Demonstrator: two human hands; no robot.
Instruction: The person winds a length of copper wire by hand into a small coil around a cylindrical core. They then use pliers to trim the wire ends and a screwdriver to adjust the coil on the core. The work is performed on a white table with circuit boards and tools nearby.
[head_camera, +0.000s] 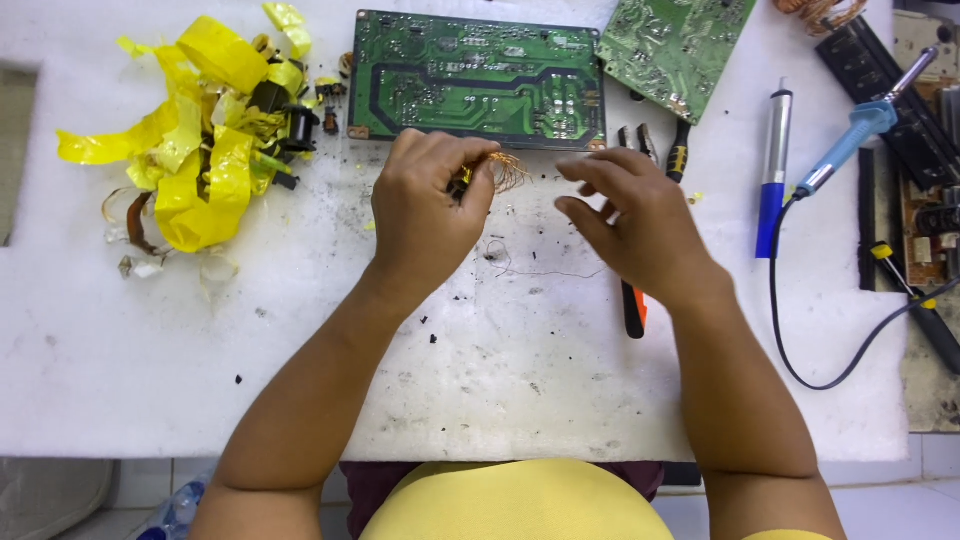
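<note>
My left hand (425, 205) is closed around a small coil part with tangled copper wire (505, 170) spilling out to its right, just below a green circuit board (478, 78). My right hand (635, 225) hovers a little to the right of the wire, fingers bent and apart, holding nothing that I can see. A thin loose strand of wire (535, 270) lies on the white foam surface (500, 370) between the two hands. What my left hand grips is mostly hidden by its fingers.
A heap of yellow tape and black parts (205, 140) lies at the left. A second green board (675, 45) sits at top right. Pliers with orange handles (634, 305), a blue desoldering pump (772, 175) and a blue soldering iron (855, 135) with its cable lie at the right.
</note>
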